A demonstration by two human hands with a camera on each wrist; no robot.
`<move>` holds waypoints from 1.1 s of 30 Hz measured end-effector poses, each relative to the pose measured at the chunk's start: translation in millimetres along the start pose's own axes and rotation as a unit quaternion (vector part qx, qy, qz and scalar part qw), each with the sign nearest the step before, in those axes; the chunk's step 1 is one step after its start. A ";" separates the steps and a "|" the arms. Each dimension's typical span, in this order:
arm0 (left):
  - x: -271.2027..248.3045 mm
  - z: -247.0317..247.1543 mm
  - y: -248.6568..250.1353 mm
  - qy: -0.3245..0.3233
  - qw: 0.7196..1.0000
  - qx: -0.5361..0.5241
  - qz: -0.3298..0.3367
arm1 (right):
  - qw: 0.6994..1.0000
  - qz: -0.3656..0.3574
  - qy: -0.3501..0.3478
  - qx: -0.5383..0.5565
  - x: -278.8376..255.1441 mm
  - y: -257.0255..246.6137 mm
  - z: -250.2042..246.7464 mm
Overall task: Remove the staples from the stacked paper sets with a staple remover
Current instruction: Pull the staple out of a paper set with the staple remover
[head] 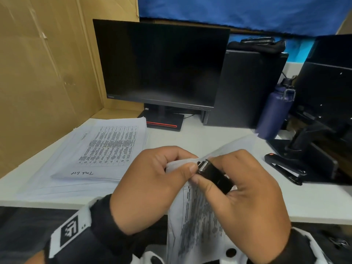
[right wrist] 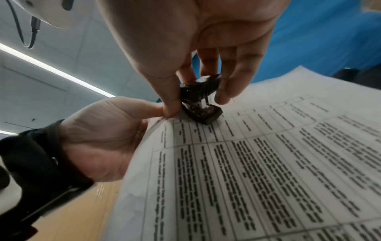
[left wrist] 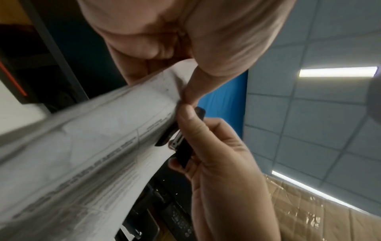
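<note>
My left hand (head: 158, 180) pinches the top corner of a printed paper set (head: 198, 221), lifted off the desk in front of me. My right hand (head: 245, 189) grips a black staple remover (head: 213, 174) and holds its metal claws against that same corner. In the right wrist view the staple remover (right wrist: 201, 101) bites on the paper set (right wrist: 257, 163) next to my left hand's thumb (right wrist: 132, 110). In the left wrist view the staple remover (left wrist: 183, 143) sits at the sheet's edge. The staple itself is hidden. A stack of paper sets (head: 106, 149) lies on the desk at left.
A dark monitor (head: 162, 67) stands behind, with a computer tower (head: 245, 88) and a purple bottle (head: 274, 111) to its right. A black stapler (head: 283, 168) lies on the desk at right. Cardboard (head: 38, 73) walls off the left side.
</note>
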State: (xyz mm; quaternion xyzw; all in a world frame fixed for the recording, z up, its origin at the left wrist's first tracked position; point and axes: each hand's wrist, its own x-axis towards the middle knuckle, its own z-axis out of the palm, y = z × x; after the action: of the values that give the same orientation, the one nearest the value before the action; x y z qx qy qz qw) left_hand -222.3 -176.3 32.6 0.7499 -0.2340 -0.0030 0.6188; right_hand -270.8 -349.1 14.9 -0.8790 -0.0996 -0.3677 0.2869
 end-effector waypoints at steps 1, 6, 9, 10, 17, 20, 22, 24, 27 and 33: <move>-0.5 0.3 -0.8 0.003 1.000 0.009 0.004 | 1.000 -0.001 -0.002 -0.010 0.0 -0.1 -0.3; -1.3 6.1 -11.1 0.025 0.999 0.017 -0.008 | 1.000 0.017 -0.022 0.009 -0.9 6.2 1.8; -0.2 7.5 -17.4 0.029 0.999 -0.001 -0.023 | 0.995 0.057 -0.029 0.076 -2.4 12.2 5.9; 0.4 7.8 -18.5 0.032 0.999 -0.005 -0.024 | 0.992 0.068 -0.031 0.100 -2.4 12.6 7.5; 2.4 1.6 -16.8 0.035 0.999 -0.031 -0.007 | 0.995 0.047 -0.027 0.081 -3.8 9.5 12.8; 3.2 2.6 -18.0 0.033 0.998 -0.051 -0.020 | 0.994 0.048 -0.035 0.091 -3.8 13.1 14.8; 4.3 3.9 -19.9 0.034 0.997 -0.059 -0.027 | 0.992 0.052 -0.034 0.110 -3.7 15.0 16.1; 5.6 4.5 -23.2 0.034 0.996 -0.071 -0.029 | 0.990 0.057 -0.035 0.123 -3.5 16.2 17.1; 7.7 5.4 -27.7 0.035 0.993 -0.101 -0.044 | 0.990 0.063 -0.033 0.121 -3.6 16.7 17.6; 10.1 3.6 -24.3 0.003 0.978 -0.170 -0.124 | 0.996 0.039 0.002 0.081 -5.2 17.8 16.4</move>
State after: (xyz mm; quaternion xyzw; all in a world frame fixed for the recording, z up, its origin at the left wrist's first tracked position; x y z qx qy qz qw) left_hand -206.0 -180.2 12.1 0.6572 -0.1335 -0.1176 0.7324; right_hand -257.9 -353.9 -5.7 -0.8553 -0.0935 -0.3490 0.3714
